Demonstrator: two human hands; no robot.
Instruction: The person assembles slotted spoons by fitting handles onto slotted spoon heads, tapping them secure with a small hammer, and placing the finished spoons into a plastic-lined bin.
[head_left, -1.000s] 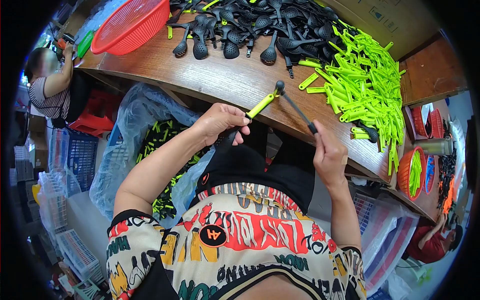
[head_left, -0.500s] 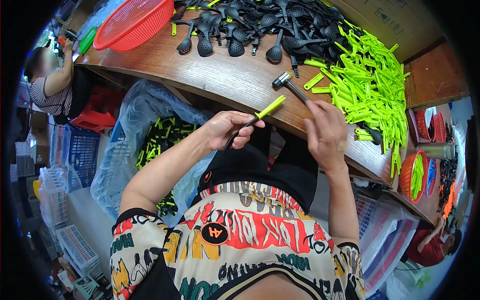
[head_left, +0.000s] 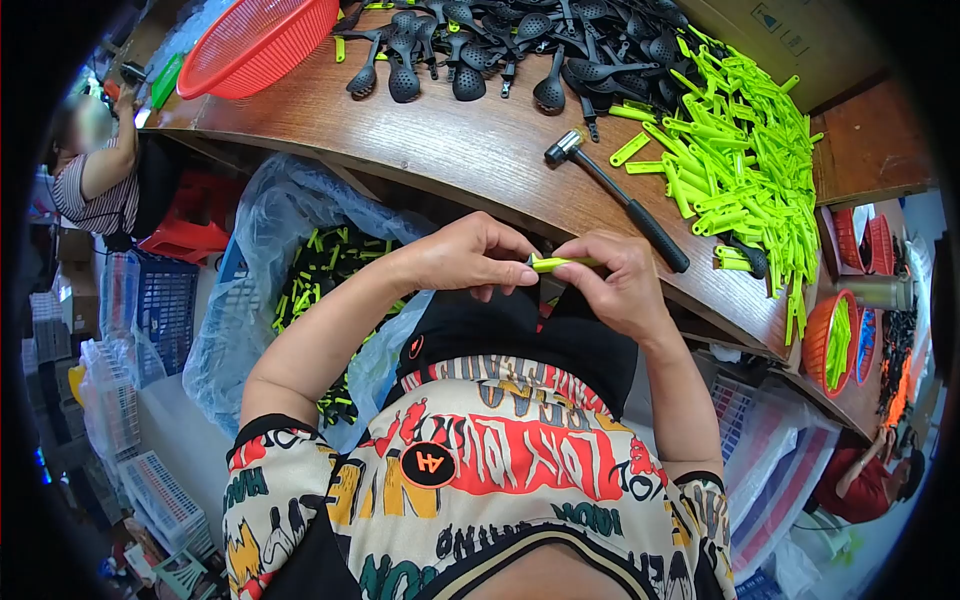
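Note:
Just off the table's front edge, my left hand (head_left: pixel 474 258) pinches a black utensil, mostly hidden by the fingers, at the end of its green handle (head_left: pixel 548 265). My right hand (head_left: pixel 618 280) is closed on the other part of that green handle. A hammer (head_left: pixel 622 200) with a black grip lies on the wooden table (head_left: pixel 450 140), beyond my right hand. Black spoons and slotted ladles (head_left: pixel 550 88) are heaped at the back of the table. A large pile of green handles (head_left: pixel 745 150) covers its right part.
A red basket (head_left: pixel 258 50) stands at the back left. Below the table, a plastic-lined crate (head_left: pixel 235 300) holds green and black pieces. One person (head_left: pixel 95 170) is at the far left, another (head_left: pixel 865 485) at the far right. An orange basket (head_left: pixel 812 345) stands on the right.
My right hand has let go of the hammer, which now lies on the table, and has moved left onto the green handle. My left hand still holds the utensil.

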